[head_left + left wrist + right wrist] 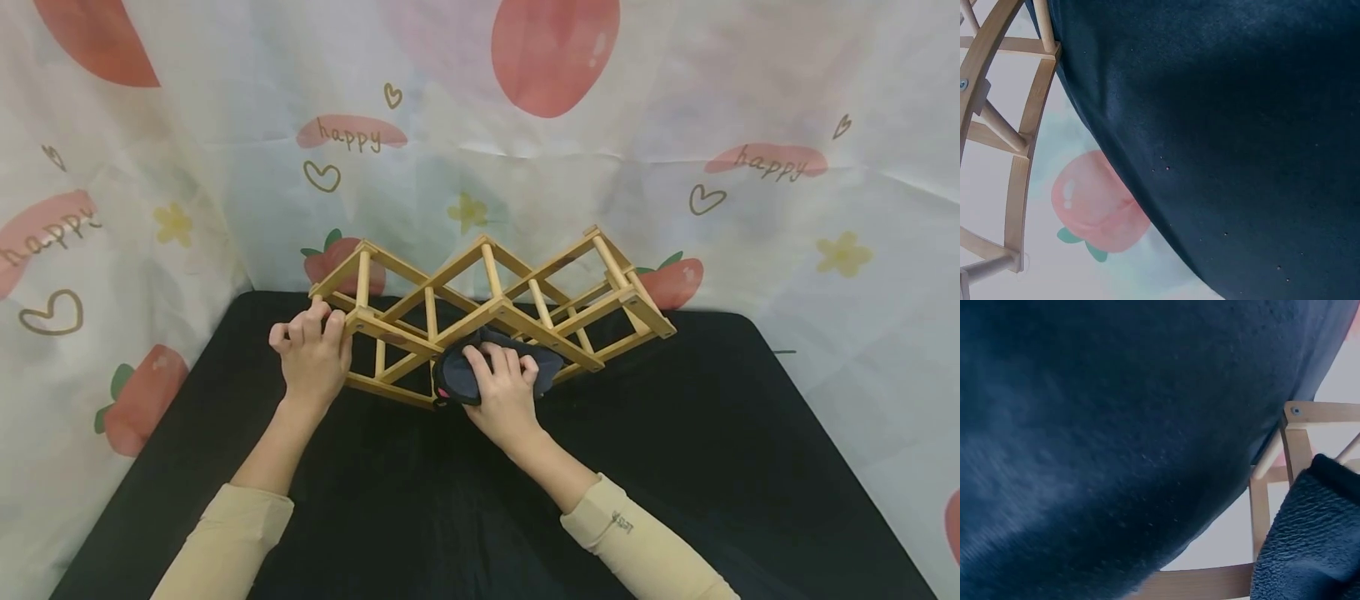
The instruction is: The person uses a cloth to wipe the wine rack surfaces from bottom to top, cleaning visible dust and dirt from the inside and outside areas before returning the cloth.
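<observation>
A folding wooden wine rack (495, 308), made of criss-crossed slats and round dowels, stands at the back of the table. My left hand (315, 346) grips its left end with curled fingers. In front of the rack's middle, my right hand (506, 392) pinches a dark navy fabric item (457, 371) with a black rim and a small pink spot. Its exact kind is unclear. Up close in the right wrist view, the fabric item (1310, 544) looks fuzzy beside the rack slats (1260, 512). Rack slats (1019, 194) also show in the left wrist view; neither hand appears in the wrist views.
A black cloth (645, 467) covers the table. Behind and beside it hangs a pale curtain (240, 150) printed with fruit, hearts and the word "happy". The rack's back edge is close to this curtain.
</observation>
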`<state>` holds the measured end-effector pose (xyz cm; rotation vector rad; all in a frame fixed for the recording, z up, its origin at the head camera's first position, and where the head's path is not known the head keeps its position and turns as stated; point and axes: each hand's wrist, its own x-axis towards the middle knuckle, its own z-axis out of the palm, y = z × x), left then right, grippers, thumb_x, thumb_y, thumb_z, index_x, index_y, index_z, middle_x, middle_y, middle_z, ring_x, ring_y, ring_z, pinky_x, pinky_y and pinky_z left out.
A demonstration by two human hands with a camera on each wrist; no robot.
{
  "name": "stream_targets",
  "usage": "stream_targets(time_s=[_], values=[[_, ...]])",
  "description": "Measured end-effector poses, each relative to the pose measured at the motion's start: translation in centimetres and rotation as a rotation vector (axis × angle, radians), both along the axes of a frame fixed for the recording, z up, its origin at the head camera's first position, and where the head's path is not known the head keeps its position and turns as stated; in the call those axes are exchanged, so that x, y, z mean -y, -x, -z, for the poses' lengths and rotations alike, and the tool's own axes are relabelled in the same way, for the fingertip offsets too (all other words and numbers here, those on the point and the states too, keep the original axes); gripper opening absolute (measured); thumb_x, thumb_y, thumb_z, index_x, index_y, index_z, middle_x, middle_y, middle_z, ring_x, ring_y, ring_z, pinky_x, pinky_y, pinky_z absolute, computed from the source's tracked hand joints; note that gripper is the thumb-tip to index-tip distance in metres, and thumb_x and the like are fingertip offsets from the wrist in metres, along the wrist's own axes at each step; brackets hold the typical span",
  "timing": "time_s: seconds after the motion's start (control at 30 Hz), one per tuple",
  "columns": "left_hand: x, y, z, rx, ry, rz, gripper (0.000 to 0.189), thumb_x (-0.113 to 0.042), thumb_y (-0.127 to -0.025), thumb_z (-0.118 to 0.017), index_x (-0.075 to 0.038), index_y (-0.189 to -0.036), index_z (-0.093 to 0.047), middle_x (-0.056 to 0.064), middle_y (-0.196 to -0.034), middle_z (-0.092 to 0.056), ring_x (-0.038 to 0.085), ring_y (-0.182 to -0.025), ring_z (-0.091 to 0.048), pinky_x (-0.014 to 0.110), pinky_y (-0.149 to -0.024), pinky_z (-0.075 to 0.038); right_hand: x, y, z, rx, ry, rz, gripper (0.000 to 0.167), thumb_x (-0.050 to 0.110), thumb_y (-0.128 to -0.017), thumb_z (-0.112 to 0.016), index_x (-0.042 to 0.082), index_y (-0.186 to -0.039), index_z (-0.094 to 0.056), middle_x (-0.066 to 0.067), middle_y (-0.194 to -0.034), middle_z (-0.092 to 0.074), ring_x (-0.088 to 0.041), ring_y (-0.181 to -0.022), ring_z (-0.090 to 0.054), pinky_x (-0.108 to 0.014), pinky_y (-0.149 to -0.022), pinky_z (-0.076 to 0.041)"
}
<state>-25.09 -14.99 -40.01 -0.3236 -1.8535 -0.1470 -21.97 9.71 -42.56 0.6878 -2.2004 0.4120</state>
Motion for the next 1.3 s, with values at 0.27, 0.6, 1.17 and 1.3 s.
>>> stream_targets(time_s=[0.27, 0.6, 1.17, 1.3], values=[[-0.2, 0.1, 0.0, 0.009, 0.002, 0.04, 0.018, -0.021, -0.097, -0.039, -0.005, -0.09, -0.044, 0.012, -0.096, -0.041, 0.029, -0.08, -0.032, 0.045, -0.072, -0.016, 0.0, 0.4, 0.8, -0.095, -0.013, 0.017, 0.035, 0.023, -0.074, -0.068, 0.008, -0.103, -0.057, -0.012, -0.094, -0.057, -0.027, -0.083, -0.052, -0.044, -0.077, -0.027], [-0.1, 0.2, 0.0, 0.012, 0.008, 0.018, 0.016, -0.019, -0.097, -0.04, -0.005, -0.089, -0.044, 0.013, -0.097, -0.042, 0.029, -0.081, -0.032, 0.046, -0.073, -0.016, -1.5, 0.3, 1.8, -0.131, -0.037, -0.009, 0.028, 0.019, -0.072, -0.068, 0.008, -0.096, -0.06, -0.012, -0.084, -0.058, -0.027, -0.074, -0.055, -0.043, -0.074, -0.031], [0.0, 0.1, 0.0, 0.028, -0.001, -0.014, 0.015, -0.018, -0.096, -0.041, -0.006, -0.089, -0.043, 0.014, -0.098, -0.043, 0.029, -0.081, -0.033, 0.046, -0.073, -0.016, 0.1, -1.3, 0.1, -0.094, -0.14, -0.068, 0.035, 0.019, -0.069, -0.074, 0.013, -0.101, -0.062, -0.008, -0.089, -0.057, -0.023, -0.078, -0.051, -0.043, -0.075, -0.028], [0.1, 0.0, 0.1, 0.032, 0.001, -0.01, 0.014, -0.018, -0.096, -0.042, -0.005, -0.089, -0.043, 0.014, -0.098, -0.042, 0.029, -0.081, -0.033, 0.046, -0.073, -0.015, 1.2, -1.2, -0.2, -0.107, -0.135, -0.052, 0.034, 0.022, -0.07, -0.074, 0.014, -0.1, -0.062, -0.008, -0.089, -0.056, -0.023, -0.079, -0.052, -0.043, -0.075, -0.028]])
